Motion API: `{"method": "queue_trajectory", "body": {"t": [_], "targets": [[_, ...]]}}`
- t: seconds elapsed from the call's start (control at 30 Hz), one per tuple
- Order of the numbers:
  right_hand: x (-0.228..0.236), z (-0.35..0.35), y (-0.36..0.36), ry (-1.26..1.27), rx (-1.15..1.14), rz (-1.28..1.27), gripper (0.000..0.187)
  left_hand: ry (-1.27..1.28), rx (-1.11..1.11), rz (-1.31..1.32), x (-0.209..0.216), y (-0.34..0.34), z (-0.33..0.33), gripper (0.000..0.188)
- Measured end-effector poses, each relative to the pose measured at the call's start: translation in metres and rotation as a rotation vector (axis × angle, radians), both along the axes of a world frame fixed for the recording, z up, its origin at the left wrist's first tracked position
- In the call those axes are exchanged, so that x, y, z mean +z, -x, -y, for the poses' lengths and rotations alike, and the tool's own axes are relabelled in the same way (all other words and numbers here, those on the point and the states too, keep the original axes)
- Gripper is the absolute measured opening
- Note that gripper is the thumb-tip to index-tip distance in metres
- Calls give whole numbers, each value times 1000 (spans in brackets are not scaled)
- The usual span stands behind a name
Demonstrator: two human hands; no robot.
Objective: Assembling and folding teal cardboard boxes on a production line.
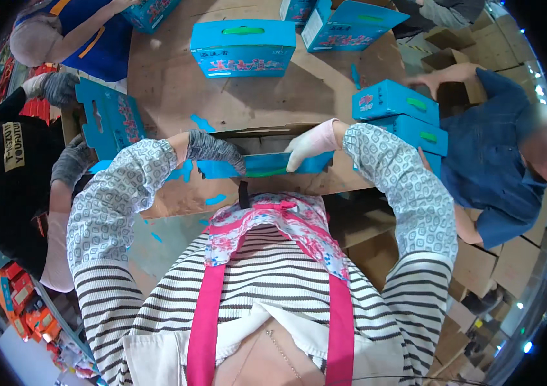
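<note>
the left hand (215,149), in a grey knit glove, and the right hand (309,145), in a pale pink glove, are both closed on a flat blue cardboard carton (264,165) with a green strip along its lower edge, 1 hand at each end. the carton is held level just above the near edge of the tabletop (177,77), in front of an open brown cardboard box (257,138).

the tabletop is bare brown board, scuffed, with small blue cardboard scraps (201,122) scattered over it. further back on it stands an assembled blue carry box (243,48) with a green handle slot, and another blue box (344,26) lies tilted near the far edge. to the right, a stack of blue boxes (402,116) sits at the tabletop's edge, beside a person in a blue shirt (492,148). on the left, a person in a black top (9,174) with grey gloves holds an unfolded blue carton blank (109,119).

plain brown cartons (479,264) are piled on the floor to the right, and small lights show at the room's far right rim.
</note>
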State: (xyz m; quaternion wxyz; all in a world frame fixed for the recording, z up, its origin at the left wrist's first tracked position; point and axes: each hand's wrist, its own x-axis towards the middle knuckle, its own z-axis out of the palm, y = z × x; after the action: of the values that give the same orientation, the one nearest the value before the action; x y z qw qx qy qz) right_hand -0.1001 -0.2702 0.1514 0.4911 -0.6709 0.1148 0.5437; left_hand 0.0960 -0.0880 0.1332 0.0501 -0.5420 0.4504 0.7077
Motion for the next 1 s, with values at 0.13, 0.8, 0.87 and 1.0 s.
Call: {"method": "queue_trajectory", "body": {"t": [0.13, 0.8, 0.87, 1.0], "targets": [[-4, -3, 7, -51, -61, 5, 58, -41, 228, -286, -25, -8, -16, 30], [31, -93, 72, 1061, -14, 943, 43, 1203, -26, 679, 36, 84, -47, 38], [29, -96, 79, 1038, -20, 1056, 44, 1285, 3, 722, 37, 102, -59, 36], [20, -88, 81, 636, -15, 694, 48, 761, 51, 419, 35, 104, -55, 36]]}}
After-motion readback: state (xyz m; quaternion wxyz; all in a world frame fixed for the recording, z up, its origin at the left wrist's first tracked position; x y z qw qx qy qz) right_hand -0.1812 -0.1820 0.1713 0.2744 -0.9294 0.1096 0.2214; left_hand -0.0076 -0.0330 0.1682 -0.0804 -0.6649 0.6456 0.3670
